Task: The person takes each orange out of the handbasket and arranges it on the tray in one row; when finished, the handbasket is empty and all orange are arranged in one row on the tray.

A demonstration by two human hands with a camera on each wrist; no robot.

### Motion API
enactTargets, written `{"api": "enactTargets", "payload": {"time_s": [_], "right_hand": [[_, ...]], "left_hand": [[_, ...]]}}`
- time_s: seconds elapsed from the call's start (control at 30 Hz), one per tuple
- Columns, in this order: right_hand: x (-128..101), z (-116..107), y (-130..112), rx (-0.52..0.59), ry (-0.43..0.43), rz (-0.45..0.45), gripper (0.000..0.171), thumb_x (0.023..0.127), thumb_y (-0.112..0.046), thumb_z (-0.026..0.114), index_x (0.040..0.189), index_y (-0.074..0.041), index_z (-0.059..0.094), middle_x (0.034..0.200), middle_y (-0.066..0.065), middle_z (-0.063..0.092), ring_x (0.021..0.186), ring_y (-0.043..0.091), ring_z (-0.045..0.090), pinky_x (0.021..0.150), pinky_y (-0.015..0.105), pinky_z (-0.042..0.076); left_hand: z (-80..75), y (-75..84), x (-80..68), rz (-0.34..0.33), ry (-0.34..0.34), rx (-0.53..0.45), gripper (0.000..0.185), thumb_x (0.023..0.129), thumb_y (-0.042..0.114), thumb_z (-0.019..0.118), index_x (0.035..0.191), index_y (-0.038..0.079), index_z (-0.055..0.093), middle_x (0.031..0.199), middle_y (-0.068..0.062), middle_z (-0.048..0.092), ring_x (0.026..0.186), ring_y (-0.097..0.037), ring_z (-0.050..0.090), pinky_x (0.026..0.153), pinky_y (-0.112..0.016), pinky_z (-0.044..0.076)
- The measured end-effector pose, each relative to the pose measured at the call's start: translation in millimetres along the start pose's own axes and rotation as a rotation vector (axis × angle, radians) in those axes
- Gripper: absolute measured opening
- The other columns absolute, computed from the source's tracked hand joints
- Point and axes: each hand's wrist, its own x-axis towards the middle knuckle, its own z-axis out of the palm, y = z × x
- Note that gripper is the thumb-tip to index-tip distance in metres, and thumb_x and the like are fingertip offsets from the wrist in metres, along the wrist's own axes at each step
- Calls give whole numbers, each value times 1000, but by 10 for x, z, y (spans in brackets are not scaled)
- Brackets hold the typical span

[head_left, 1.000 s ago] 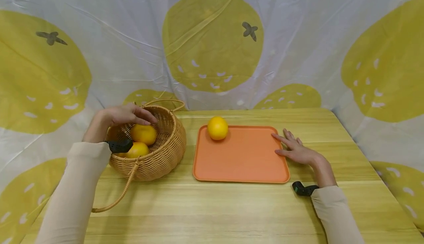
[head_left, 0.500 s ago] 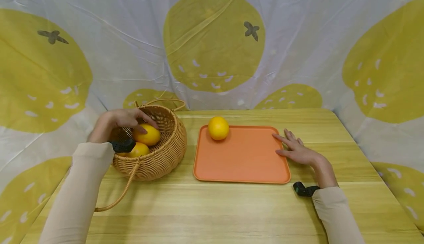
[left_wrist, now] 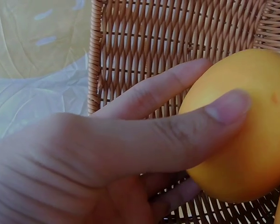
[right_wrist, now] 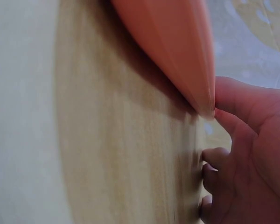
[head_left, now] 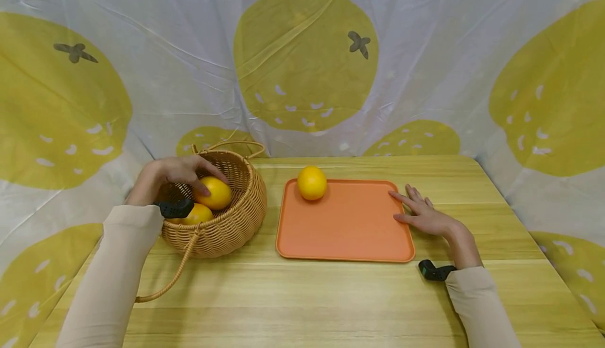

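My left hand (head_left: 183, 172) reaches into the round wicker basket (head_left: 252, 217) and grips an orange (head_left: 218, 194). In the left wrist view, the thumb lies over the near side of that orange (left_wrist: 252, 158), with fingers behind and below it. A second orange (head_left: 198, 213) sits nearer the basket's front rim, partly covered by the wrist camera. My right hand (head_left: 425, 218) rests at the right edge of the coral tray (head_left: 350, 227), fingers spread. Thumb and index fingertip touch the tray's rim in the right wrist view. Another orange (head_left: 312, 183) stands at the tray's back left corner.
One basket handle (head_left: 177, 277) hangs down at the front onto the wooden table (head_left: 307, 301); the other handle (head_left: 255, 148) leans toward the back. A fruit-printed cloth (head_left: 416, 64) drapes behind the table and along its sides.
My left hand has lowered onto the orange in the basket and taken hold of it, and that orange has shifted slightly right. The right hand stays at the tray's edge.
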Motion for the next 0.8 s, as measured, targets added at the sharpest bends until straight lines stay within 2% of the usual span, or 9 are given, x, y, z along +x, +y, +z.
{"api": "enactTargets", "payload": {"time_s": [0.3, 0.47, 0.57, 0.7, 0.8], "right_hand": [[2, -2, 4, 9, 0, -3, 71, 107, -29, 57, 165, -6, 23, 168, 33, -17, 154, 52, -23, 117, 74, -18], [1, -7, 5, 5, 2, -4, 72, 106, -30, 58, 165, -6, 24, 168, 33, -17, 154, 53, -22, 117, 74, -18], [-2, -8, 7, 5, 4, -5, 72, 106, -30, 58, 165, -6, 24, 168, 33, -17, 154, 53, -22, 117, 74, -18], [0, -3, 11, 6, 2, -6, 72, 106, -29, 58, 165, -6, 24, 168, 33, -17, 154, 53, -22, 117, 74, -18], [4, 1, 14, 7, 0, -5, 71, 107, -29, 58, 165, -5, 24, 168, 33, -17, 154, 52, -23, 117, 74, -18]], "left_hand": [[9, -29, 3, 41, 11, -3, 53, 87, 8, 81, 137, -1, 65, 145, -23, 59, 111, -17, 63, 88, -25, 56], [5, -26, 12, 57, 19, 49, 52, 89, 11, 80, 139, 3, 65, 142, -18, 62, 113, -17, 60, 93, -24, 51], [1, -18, 23, 50, -7, 40, 53, 91, 11, 77, 142, 3, 62, 142, -18, 60, 115, -18, 58, 95, -26, 50], [-7, -15, 30, 4, -60, -30, 59, 91, 10, 76, 147, 2, 56, 144, -20, 56, 116, -21, 57, 97, -29, 49], [-8, -23, 33, -2, -63, -35, 61, 91, 12, 77, 147, 2, 55, 146, -19, 56, 118, -22, 56, 98, -28, 48]]}}
